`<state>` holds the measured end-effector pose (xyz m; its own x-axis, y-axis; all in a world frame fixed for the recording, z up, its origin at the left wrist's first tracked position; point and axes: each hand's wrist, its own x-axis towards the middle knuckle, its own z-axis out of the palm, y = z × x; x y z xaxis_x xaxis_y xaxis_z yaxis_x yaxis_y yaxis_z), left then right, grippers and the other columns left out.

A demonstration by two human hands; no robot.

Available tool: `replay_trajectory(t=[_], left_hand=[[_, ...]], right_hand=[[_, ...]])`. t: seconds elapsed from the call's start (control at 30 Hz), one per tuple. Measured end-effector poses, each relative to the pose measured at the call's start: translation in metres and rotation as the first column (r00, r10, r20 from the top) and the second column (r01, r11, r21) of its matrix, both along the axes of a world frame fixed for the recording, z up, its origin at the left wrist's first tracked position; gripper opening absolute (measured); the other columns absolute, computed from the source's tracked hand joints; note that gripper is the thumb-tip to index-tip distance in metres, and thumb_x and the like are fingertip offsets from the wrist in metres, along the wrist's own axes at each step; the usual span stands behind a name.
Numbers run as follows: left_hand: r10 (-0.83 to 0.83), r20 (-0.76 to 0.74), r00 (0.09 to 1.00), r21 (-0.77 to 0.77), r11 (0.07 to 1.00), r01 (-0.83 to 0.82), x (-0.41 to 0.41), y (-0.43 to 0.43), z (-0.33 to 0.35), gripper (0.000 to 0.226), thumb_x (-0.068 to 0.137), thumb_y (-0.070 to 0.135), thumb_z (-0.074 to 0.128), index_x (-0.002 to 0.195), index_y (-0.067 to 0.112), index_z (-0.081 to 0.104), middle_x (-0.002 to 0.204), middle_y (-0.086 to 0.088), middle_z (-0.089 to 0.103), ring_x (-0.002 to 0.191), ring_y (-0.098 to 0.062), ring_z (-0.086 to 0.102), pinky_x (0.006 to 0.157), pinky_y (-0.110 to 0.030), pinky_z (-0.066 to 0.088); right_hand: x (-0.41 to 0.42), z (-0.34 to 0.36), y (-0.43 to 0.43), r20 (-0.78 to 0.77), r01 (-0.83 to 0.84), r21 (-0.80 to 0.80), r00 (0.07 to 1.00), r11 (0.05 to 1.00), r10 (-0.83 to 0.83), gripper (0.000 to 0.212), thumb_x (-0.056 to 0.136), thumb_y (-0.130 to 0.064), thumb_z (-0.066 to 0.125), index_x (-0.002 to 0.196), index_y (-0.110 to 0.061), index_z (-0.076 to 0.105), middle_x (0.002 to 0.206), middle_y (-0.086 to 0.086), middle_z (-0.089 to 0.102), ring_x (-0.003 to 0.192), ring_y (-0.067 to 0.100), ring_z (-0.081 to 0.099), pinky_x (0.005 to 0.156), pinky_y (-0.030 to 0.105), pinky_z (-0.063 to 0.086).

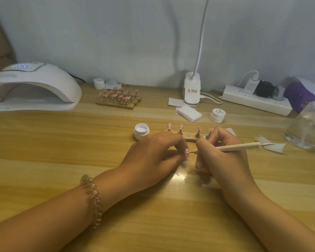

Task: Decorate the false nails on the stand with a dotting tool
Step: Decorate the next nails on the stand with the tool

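A wooden stand with pink false nails on metal holders lies just beyond my hands; one holder spot is bare. My left hand pinches a single pink false nail near the table. My right hand grips a cream dotting tool, whose fine metal tip touches that nail. An open white pot stands left of the stand. The holder under the pinched nail is hidden by my fingers.
A white nail lamp sits at the back left, more stands with pink nails behind. A closed white pot, wipes, desk lamp base, power strip and clear bottle lie right.
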<state>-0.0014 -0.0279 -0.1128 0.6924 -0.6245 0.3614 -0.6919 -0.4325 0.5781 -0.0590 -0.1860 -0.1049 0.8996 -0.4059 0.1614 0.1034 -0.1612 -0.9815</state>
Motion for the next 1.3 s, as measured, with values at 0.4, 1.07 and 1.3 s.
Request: replay_trajectory(t=[0.4,1.07,1.3], left_hand=[[0.002,0.006,1.0,-0.007,1.0,-0.002,0.0002,-0.0004,0.0002,0.006,0.089,0.027,0.068,0.089,0.032,0.065,0.09,0.017,0.064,0.067,0.012,0.048,0.058,-0.026,0.033],[0.182,-0.006,0.983,0.028,0.983,-0.182,0.0048,0.0004,-0.0037,0.014,0.086,0.036,0.071,0.083,0.046,0.06,0.08,0.038,0.056,0.072,0.02,0.047,0.056,-0.018,0.027],[0.217,0.002,0.976,0.047,0.975,-0.217,0.0071,-0.0002,-0.0052,0.006,0.085,0.044,0.071,0.087,0.041,0.066,0.09,0.03,0.058,0.075,0.019,0.046,0.058,-0.017,0.028]], right_hand=[[-0.0012,0.0016,0.001,0.017,-0.007,0.01,1.0,1.0,0.007,0.028,0.078,-0.006,0.06,0.058,-0.016,0.045,0.045,0.014,0.058,0.037,0.015,0.051,0.043,0.028,0.041],[-0.0012,0.0056,-0.0009,0.103,0.078,0.207,0.99,0.975,-0.101,0.03,0.092,-0.015,0.062,0.067,-0.013,0.045,0.043,0.003,0.053,0.036,0.005,0.045,0.037,0.014,0.035],[-0.0007,0.0051,-0.0001,0.077,0.066,0.169,0.994,0.983,-0.08,0.028,0.093,-0.015,0.061,0.069,-0.011,0.047,0.044,0.001,0.054,0.039,0.005,0.049,0.038,0.015,0.037]])
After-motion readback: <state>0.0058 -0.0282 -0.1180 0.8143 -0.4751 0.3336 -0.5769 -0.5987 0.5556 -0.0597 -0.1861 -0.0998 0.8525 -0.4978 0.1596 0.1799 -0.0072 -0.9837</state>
